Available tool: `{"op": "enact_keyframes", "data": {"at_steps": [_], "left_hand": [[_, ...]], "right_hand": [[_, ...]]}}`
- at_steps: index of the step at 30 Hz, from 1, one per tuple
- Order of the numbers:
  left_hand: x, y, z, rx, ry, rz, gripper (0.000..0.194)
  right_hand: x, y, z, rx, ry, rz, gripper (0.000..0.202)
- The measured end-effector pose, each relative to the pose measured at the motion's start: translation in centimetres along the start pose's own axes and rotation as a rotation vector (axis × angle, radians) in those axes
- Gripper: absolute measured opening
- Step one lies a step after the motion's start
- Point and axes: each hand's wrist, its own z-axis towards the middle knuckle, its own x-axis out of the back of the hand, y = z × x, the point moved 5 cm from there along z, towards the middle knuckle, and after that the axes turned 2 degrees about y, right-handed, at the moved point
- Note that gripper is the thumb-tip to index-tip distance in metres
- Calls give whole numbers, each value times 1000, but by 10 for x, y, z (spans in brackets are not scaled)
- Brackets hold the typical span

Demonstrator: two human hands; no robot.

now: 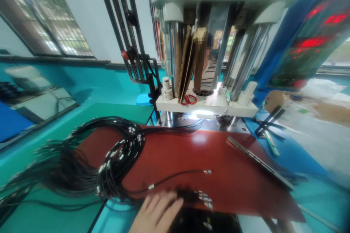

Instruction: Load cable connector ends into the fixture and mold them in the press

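Left hand (158,211) | red board (218,156), near edge | cables (111,184) beside | room toward metal bar (258,161)

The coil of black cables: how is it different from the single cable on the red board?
The coil is thick, with many cables; the single cable is thin. The coil loops round; the single cable bends gently. Both are black with pale bits.
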Motion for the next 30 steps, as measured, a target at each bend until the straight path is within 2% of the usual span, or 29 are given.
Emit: {"op": "enact_keyframes", "data": {"at_steps": [2, 3, 6, 10, 13, 16, 21, 23, 24, 27, 30], "left_hand": [[13, 5, 24, -35, 48, 65, 80], [17, 4, 35, -20, 18, 74, 88], [22, -4, 59, -22, -124, 49, 93], [26, 0, 61, -169, -206, 57, 100], [25, 5, 54, -191, -225, 129, 112], [24, 3, 49, -157, -182, 204, 93], [20, -1, 42, -224, -190, 158, 34], [23, -2, 39, -240, -190, 123, 14], [26, -2, 37, -235, -186, 101, 11], [38, -4, 36, -167, -190, -21, 16], [51, -7, 44, -93, -198, -186, 19]], "right_hand": [[1, 3, 3, -1, -1, -13, 32], [2, 3, 4, 2, -5, -24, 33], [9, 1, 4, 37, -61, -93, 39], [15, 5, -5, 49, -157, -216, 45], [16, 15, -13, 47, -195, -244, 48], [14, 25, -17, 57, -205, -221, 46], [18, 32, -16, 34, -241, -281, 50], [24, 28, -21, 17, -306, -314, 56], [26, 23, -25, 1, -370, -333, 58], [24, -10, -52, -42, -655, -351, 48], [-8, -75, -89, 86, -943, -157, 34]]}}
